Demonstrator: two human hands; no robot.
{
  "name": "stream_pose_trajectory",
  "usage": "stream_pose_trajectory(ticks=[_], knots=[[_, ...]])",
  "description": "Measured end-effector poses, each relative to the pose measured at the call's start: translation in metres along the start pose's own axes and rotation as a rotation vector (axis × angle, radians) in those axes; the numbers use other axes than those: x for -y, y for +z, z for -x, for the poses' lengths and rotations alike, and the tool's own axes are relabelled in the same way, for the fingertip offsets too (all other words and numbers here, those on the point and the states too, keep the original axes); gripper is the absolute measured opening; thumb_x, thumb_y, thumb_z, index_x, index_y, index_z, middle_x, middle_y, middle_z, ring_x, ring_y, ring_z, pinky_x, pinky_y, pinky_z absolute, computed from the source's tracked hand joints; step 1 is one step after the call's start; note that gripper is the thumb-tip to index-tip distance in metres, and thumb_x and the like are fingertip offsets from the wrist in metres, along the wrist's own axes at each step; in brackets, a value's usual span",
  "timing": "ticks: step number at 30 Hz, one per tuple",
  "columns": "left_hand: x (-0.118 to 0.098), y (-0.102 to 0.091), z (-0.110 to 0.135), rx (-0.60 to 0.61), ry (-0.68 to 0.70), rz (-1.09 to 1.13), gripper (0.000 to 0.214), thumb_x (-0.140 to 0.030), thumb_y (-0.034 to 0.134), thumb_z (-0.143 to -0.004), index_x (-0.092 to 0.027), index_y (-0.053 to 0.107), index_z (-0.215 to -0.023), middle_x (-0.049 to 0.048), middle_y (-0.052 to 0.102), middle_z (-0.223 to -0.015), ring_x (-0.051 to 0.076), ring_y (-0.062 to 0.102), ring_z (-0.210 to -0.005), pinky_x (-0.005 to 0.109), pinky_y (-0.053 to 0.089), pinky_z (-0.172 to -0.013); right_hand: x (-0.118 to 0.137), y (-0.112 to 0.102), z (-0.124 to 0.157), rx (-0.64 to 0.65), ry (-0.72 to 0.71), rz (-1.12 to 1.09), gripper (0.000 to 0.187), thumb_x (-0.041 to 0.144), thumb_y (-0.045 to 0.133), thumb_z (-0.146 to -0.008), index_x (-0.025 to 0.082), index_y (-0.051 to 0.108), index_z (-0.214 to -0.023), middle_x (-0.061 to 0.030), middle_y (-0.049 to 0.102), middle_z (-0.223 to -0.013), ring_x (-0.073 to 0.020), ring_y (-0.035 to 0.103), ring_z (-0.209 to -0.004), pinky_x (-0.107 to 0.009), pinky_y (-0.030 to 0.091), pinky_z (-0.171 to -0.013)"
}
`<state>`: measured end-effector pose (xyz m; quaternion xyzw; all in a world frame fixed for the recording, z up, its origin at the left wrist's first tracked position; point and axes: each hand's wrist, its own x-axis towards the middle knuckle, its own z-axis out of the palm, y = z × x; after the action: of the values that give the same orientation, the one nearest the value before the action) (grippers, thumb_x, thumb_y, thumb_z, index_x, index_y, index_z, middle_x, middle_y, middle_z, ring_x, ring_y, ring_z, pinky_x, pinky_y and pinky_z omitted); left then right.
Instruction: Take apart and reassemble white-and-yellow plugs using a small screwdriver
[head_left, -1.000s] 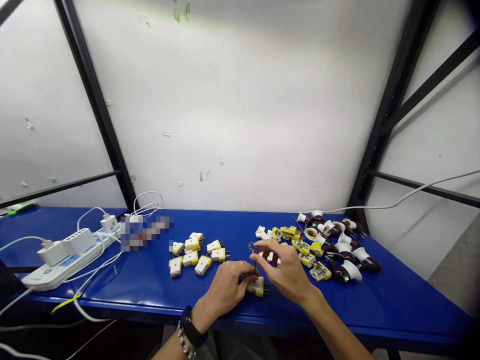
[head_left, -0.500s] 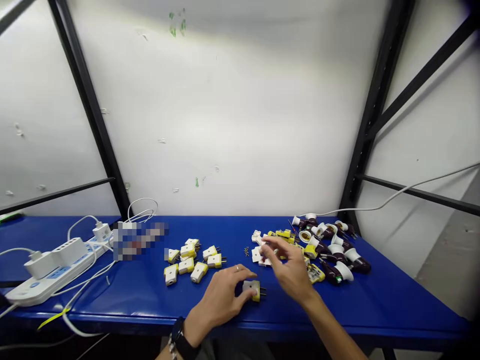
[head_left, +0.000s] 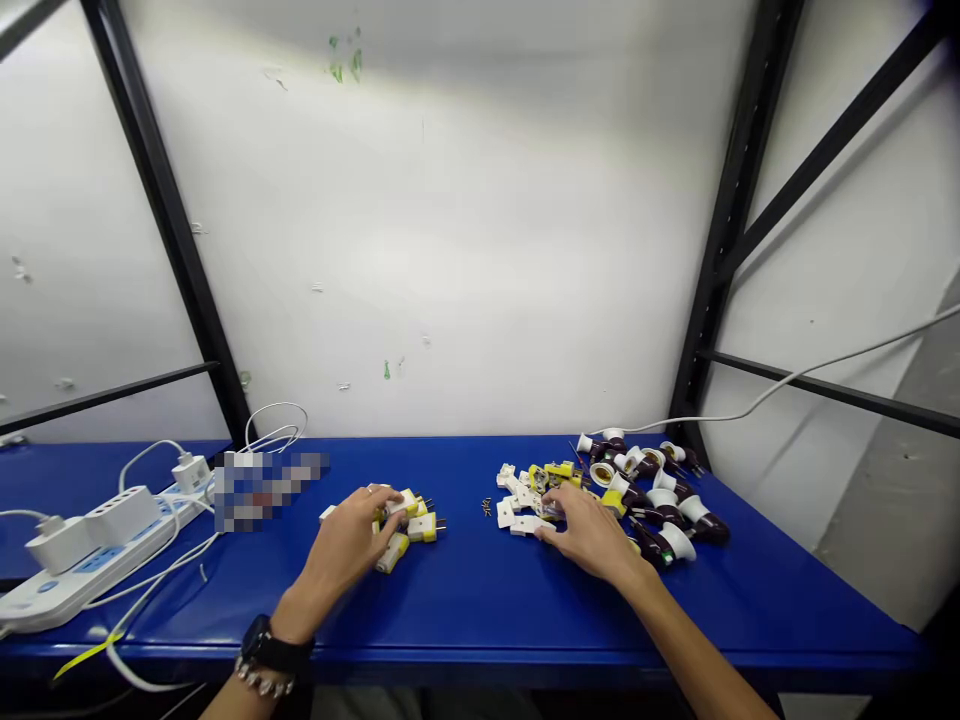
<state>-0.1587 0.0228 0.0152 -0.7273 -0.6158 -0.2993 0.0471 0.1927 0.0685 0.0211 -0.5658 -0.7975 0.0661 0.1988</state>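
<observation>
My left hand (head_left: 349,548) reaches to the cluster of yellow-and-white plugs (head_left: 416,525) on the blue shelf (head_left: 480,600). Its fingers are curled round one yellow-and-white plug (head_left: 403,502) at the top of that cluster. A watch and a bracelet are on that wrist. My right hand (head_left: 592,535) lies over the heap of loose plug parts (head_left: 525,490). Its fingers are spread, and the tips touch white and yellow pieces. A white plug cover (head_left: 523,525) lies just left of its thumb. Small dark screws (head_left: 486,507) lie between the two groups.
Brown-and-white lamp sockets (head_left: 664,495) are piled right of the parts. A white power strip (head_left: 82,560) with chargers and white cables sits at the left. Black rack posts (head_left: 172,240) stand at both sides, and a white wall is behind.
My left hand has carried the yellow-and-white plug from the shelf's middle leftward to the plug cluster. My right hand has dropped from above the plug onto the parts heap.
</observation>
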Motion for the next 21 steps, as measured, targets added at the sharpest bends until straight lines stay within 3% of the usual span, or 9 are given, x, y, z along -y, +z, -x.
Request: stream_pose_trajectory(ticks=[3, 5, 8, 13, 16, 21], knots=[[0.007, 0.002, -0.006, 0.042, -0.011, -0.105, 0.022, -0.034, 0.055, -0.094, -0.025, 0.072, -0.104, 0.0068, 0.073, -0.109, 0.028, 0.065, -0.102, 0.038, 0.053, -0.082, -0.004, 0.0, -0.006, 0.011, 0.036, 0.109, 0.04, 0.021, 0.057, -0.085, 0.018, 0.065, -0.124, -0.0134, 0.064, -0.125, -0.03, 0.065, -0.109, -0.036, 0.047, -0.086], [-0.002, 0.007, -0.006, 0.018, 0.03, -0.129, 0.023, -0.029, 0.053, -0.095, -0.024, 0.072, -0.108, 0.0072, 0.071, -0.115, 0.029, 0.062, -0.106, 0.041, 0.052, -0.089, -0.007, -0.002, -0.011, 0.055, 0.034, 0.16, 0.044, 0.015, 0.054, -0.083, 0.017, 0.064, -0.126, -0.0147, 0.062, -0.13, -0.0312, 0.064, -0.112, -0.037, 0.047, -0.087], [-0.033, 0.022, -0.008, 0.026, 0.185, -0.114, 0.033, -0.014, 0.047, -0.095, -0.024, 0.068, -0.119, 0.007, 0.067, -0.125, 0.027, 0.059, -0.111, 0.042, 0.047, -0.097, -0.01, -0.003, -0.016, 0.12, 0.009, 0.217, 0.047, 0.01, 0.052, -0.083, 0.019, 0.065, -0.127, -0.0148, 0.063, -0.129, -0.0319, 0.065, -0.112, -0.037, 0.046, -0.087], [-0.091, 0.057, -0.03, 0.256, 0.452, -0.11, 0.066, 0.008, 0.045, -0.082, -0.03, 0.057, -0.134, 0.003, 0.059, -0.141, 0.027, 0.056, -0.117, 0.04, 0.049, -0.09, -0.006, -0.002, -0.019, 0.135, 0.018, 0.229, 0.043, 0.007, 0.053, -0.082, 0.019, 0.068, -0.121, -0.0138, 0.067, -0.124, -0.0309, 0.067, -0.108, -0.035, 0.046, -0.083], [-0.108, 0.073, -0.046, 0.323, 0.506, -0.158, 0.06, 0.008, 0.048, -0.082, -0.028, 0.061, -0.128, 0.0042, 0.06, -0.138, 0.028, 0.06, -0.11, 0.038, 0.05, -0.085, -0.007, -0.005, -0.017, 0.1, 0.052, 0.221, 0.04, 0.01, 0.057, -0.079, 0.018, 0.067, -0.117, -0.014, 0.07, -0.119, -0.0317, 0.066, -0.108, -0.035, 0.046, -0.083], [-0.11, 0.083, -0.058, 0.306, 0.508, -0.161, 0.039, -0.002, 0.051, -0.091, -0.026, 0.066, -0.118, 0.0075, 0.068, -0.118, 0.028, 0.062, -0.104, 0.039, 0.048, -0.086, -0.008, -0.014, -0.004, -0.085, 0.08, 0.06, 0.032, 0.023, 0.062, -0.079, 0.02, 0.067, -0.111, -0.0103, 0.072, -0.114, -0.0298, 0.065, -0.108, -0.036, 0.048, -0.087]])
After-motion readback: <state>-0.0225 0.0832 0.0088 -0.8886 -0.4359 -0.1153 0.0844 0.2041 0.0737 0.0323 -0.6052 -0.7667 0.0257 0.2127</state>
